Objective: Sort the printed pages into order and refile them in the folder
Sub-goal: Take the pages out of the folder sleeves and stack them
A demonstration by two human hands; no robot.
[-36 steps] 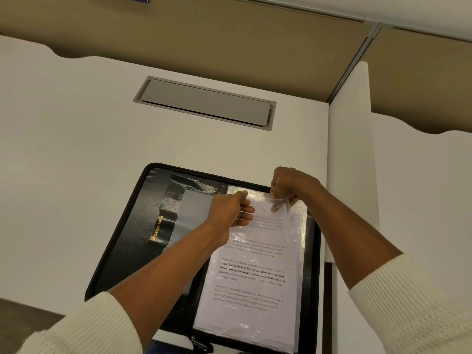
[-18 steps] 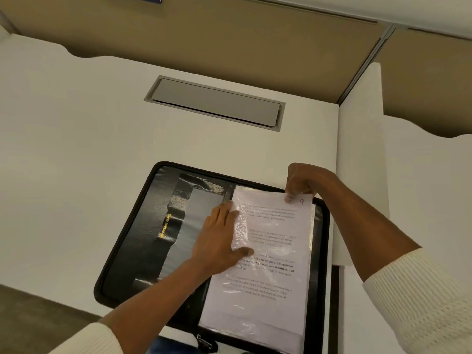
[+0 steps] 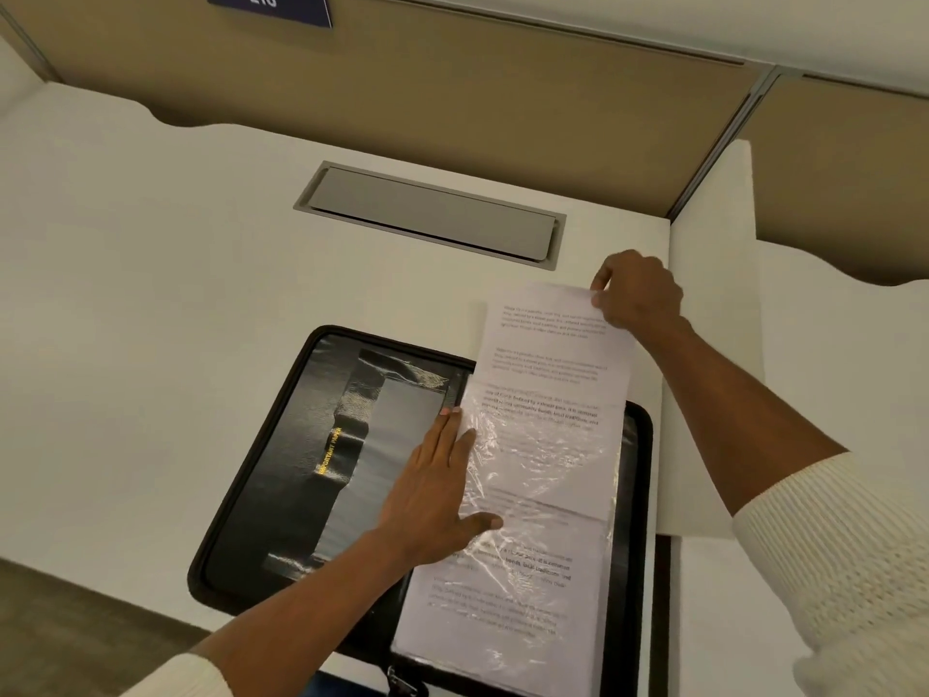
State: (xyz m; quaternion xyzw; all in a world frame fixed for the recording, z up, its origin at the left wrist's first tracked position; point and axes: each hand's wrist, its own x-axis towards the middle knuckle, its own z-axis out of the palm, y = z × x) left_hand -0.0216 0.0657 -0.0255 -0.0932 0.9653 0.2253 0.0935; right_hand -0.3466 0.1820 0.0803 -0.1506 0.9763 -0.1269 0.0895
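A black zip folder [image 3: 281, 475] lies open on the white desk, gold lettering on its left inner flap. Its right half holds clear plastic sleeves [image 3: 533, 495] with printed pages inside. One printed page [image 3: 548, 354] sticks halfway out of the top sleeve, its upper part reaching past the folder's far edge. My right hand [image 3: 636, 294] pinches that page's top right corner. My left hand [image 3: 432, 490] lies flat, fingers spread, on the left edge of the sleeve, pressing it down.
A grey cable hatch [image 3: 432, 213] is set into the desk [image 3: 125, 274] beyond the folder. A white divider panel [image 3: 714, 274] stands right of the folder. Tan partition walls run along the back, with a blue number sign [image 3: 271, 5]. The desk's front edge runs at lower left.
My right hand has drawn the page upward out of the sleeve, away from me. My left hand went from pinching the sleeve's top to lying flat on its left edge.
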